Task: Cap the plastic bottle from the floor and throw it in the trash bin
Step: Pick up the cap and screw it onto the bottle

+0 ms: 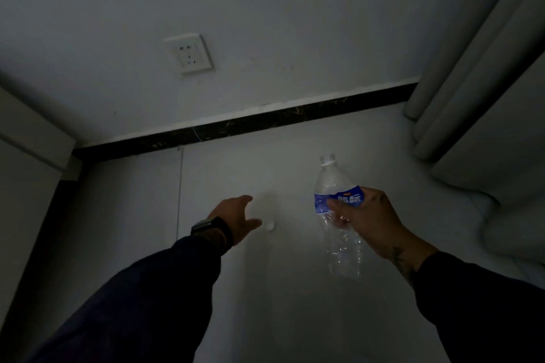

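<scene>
In right grip [364, 219]: uncapped bottle [334, 185]

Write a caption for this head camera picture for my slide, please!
Right hand holds an uncapped plastic bottle while the open left hand reaches toward the white cap on the floor.

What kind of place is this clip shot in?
Probably a dim indoor room, maybe a bedroom: a wall socket above a dark baseboard, pale tiled floor, and a long curtain at right.
</scene>
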